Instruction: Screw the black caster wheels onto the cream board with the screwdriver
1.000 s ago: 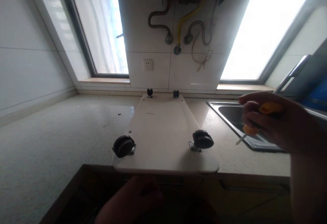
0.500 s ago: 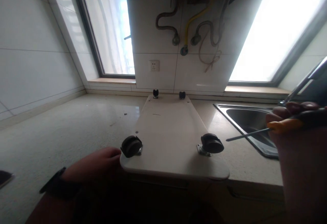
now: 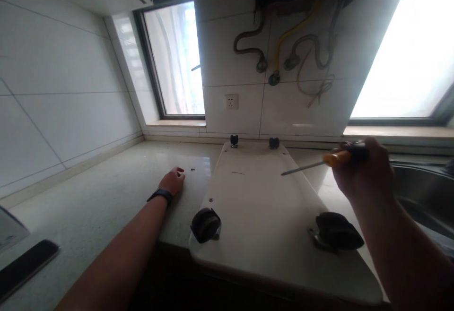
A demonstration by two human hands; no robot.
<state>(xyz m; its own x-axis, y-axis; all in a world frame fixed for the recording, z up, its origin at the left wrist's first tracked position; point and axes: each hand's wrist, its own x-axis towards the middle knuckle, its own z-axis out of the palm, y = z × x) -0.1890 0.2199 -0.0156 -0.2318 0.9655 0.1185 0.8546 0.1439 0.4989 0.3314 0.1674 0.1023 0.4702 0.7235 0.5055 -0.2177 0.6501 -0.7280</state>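
Observation:
My right hand is wrapped round the orange and black handle of a screwdriver. Its shaft points left over a white board. Black caster wheels stand up from the board's corners, among them the near-left caster, the near-right caster and the far-left caster. On the counter left of the board, my left hand is low over the surface, its fingers loosely bent and apart, with nothing visible in them. A small dark screw lies just beyond its fingertips.
The board lies on a pale stone counter. A steel sink is at the right. A dark flat object rests at the lower left near a white box. Pipes and a wall socket are on the tiled wall.
My left hand has left the board's near-left corner and reached forward beside the small screw. My right hand has brought the screwdriver leftward over the board. The view has shifted.

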